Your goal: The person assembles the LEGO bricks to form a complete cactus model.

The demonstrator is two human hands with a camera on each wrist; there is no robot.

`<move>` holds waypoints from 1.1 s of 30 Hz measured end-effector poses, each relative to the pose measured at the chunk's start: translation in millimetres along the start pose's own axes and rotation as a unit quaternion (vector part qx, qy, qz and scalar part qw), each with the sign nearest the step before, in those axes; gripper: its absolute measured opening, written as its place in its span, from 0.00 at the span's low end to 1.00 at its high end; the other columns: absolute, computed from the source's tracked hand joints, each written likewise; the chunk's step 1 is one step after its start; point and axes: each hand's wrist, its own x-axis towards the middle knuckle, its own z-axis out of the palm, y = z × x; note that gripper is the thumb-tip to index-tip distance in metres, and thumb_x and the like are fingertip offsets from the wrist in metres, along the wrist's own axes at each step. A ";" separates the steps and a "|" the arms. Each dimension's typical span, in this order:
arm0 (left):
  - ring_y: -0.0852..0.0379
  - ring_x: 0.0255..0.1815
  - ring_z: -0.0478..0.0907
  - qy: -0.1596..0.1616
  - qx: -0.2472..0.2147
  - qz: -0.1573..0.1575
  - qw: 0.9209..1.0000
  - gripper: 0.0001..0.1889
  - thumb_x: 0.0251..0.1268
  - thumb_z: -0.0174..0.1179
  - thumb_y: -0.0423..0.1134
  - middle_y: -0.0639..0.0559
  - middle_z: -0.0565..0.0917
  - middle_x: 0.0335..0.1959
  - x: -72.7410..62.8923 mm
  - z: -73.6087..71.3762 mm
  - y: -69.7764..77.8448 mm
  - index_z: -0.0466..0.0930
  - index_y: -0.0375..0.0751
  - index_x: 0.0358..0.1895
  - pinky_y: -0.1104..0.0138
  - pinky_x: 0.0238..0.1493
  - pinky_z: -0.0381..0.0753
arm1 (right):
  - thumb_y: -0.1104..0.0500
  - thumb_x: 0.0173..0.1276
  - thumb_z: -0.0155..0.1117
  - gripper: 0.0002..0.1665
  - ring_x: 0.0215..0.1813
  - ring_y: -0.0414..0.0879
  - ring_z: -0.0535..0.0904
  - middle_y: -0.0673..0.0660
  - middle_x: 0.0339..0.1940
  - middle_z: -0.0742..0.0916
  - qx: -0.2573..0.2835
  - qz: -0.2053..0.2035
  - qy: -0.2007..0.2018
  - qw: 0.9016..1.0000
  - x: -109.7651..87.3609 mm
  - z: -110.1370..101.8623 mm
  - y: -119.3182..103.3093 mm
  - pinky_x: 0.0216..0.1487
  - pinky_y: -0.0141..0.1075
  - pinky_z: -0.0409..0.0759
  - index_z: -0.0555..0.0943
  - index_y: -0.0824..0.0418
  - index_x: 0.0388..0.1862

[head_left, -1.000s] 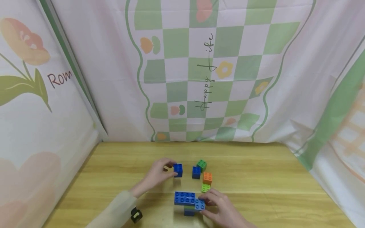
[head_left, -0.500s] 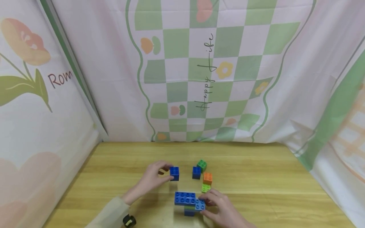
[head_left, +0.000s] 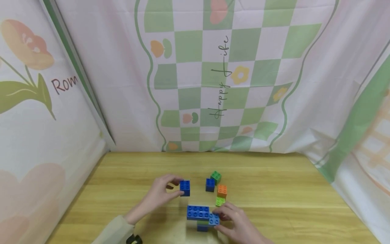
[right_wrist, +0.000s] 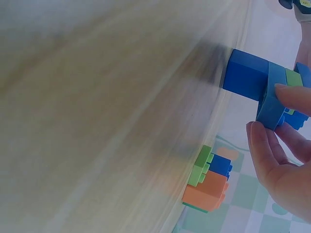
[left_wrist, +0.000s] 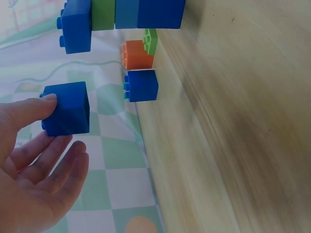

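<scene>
My left hand (head_left: 159,191) pinches a square dark blue toy brick (head_left: 185,188) between thumb and fingers. In the left wrist view that brick (left_wrist: 70,109) hangs above the table, studs facing up. Nearer to me stands a small stack: a dark blue base brick (right_wrist: 246,74), a lighter blue brick (head_left: 214,220), a light green one (left_wrist: 103,14), and a long dark blue brick (head_left: 198,212) on top. With thumb and fingertips, my right hand (head_left: 236,218) grips the protruding end of the lighter blue brick. The held brick is apart from the stack.
Behind the stack on the wooden table (head_left: 274,189) are loose bricks: dark blue (head_left: 210,185), green (head_left: 216,177), orange (head_left: 222,191) and light green (head_left: 220,201). A patterned curtain (head_left: 189,74) hangs at the table's far edge.
My left hand has drawn the dark blue brick left and toward me, away from the loose bricks. The right hand and the stack have hardly moved.
</scene>
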 end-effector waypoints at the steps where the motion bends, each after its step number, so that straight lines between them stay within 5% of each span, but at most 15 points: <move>1: 0.43 0.46 0.84 0.001 -0.001 0.004 1.000 0.18 0.61 0.69 0.41 0.46 0.87 0.47 -0.7 -0.3 0.5 0.82 0.40 0.53 0.71 0.43 0.86 | 0.51 0.64 0.69 0.22 0.47 0.34 0.83 0.55 0.50 0.85 0.003 0.003 -0.001 1.000 0.0 -0.1 0.0 0.46 0.30 0.87 0.80 0.57 0.55; 8: 0.44 0.46 0.84 0.003 0.003 0.018 1.000 0.18 0.61 0.68 0.42 0.46 0.87 0.47 -5.1 -3.1 3.8 0.82 0.41 0.53 0.72 0.43 0.86 | 0.54 0.63 0.70 0.21 0.46 0.34 0.83 0.55 0.48 0.85 -0.014 -0.027 0.018 0.999 -1.6 2.5 0.5 0.44 0.29 0.87 0.81 0.58 0.54; 16: 0.45 0.46 0.84 -0.003 -0.010 0.017 1.000 0.19 0.61 0.68 0.41 0.46 0.87 0.47 -8.8 -6.9 10.5 0.81 0.40 0.54 0.58 0.44 0.89 | 0.55 0.62 0.71 0.21 0.46 0.35 0.84 0.54 0.48 0.85 -0.012 -0.010 0.019 1.000 -1.6 2.4 -1.4 0.45 0.30 0.87 0.81 0.58 0.54; 24: 0.53 0.46 0.84 -0.013 -0.003 0.012 1.000 0.19 0.60 0.69 0.42 0.49 0.86 0.47 -11.6 -7.2 15.3 0.81 0.42 0.54 0.73 0.45 0.84 | 0.58 0.61 0.72 0.21 0.45 0.33 0.83 0.54 0.46 0.85 -0.029 -0.036 0.037 0.998 -3.3 3.8 0.4 0.43 0.30 0.87 0.81 0.59 0.53; 33: 0.48 0.46 0.84 -0.026 -0.026 0.003 0.999 0.18 0.60 0.69 0.42 0.49 0.86 0.46 -14.9 -5.8 18.2 0.82 0.44 0.53 0.67 0.46 0.87 | 0.60 0.59 0.72 0.22 0.43 0.33 0.83 0.53 0.44 0.86 -0.049 -0.077 0.070 0.993 -4.4 6.6 4.0 0.41 0.30 0.88 0.81 0.60 0.53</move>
